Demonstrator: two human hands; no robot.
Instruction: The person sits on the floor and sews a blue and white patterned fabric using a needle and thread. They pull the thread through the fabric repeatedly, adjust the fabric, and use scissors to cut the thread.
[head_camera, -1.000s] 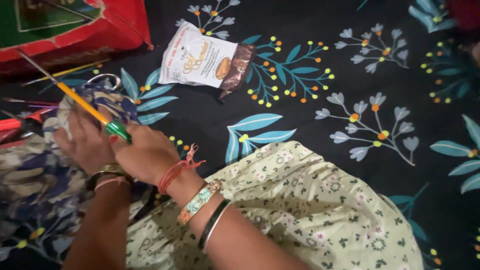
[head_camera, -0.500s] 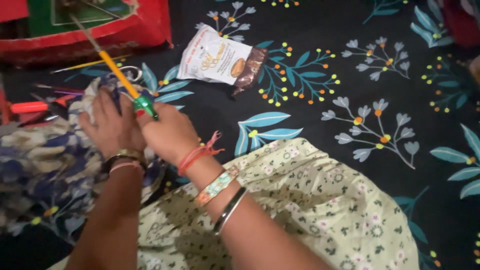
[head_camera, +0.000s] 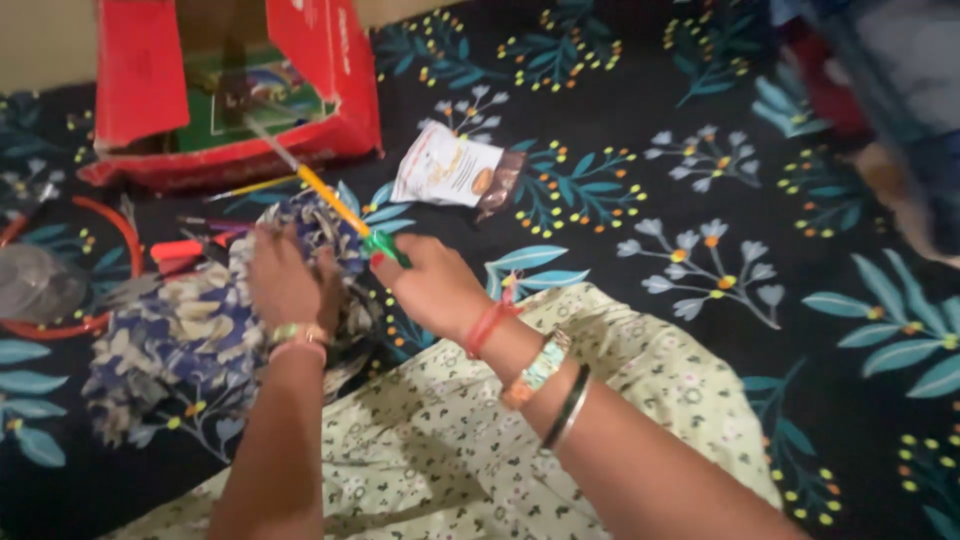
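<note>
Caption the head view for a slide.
Right hand holds a yellow-and-green paintbrush; left hand presses blue patterned cloth.

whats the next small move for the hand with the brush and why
Probably draw the brush back through the cloth. The right hand grips its green end, its thin far end points toward the red box, and the left hand presses the bunched cloth beside the shaft, as if wiping it. That is a guess; the bristles are too blurred to see.

Home setting, floral black bedsheet (head_camera: 700, 150), red cardboard box (head_camera: 150, 90), snack packet (head_camera: 455, 172), loose paintbrushes (head_camera: 250, 187)
</note>
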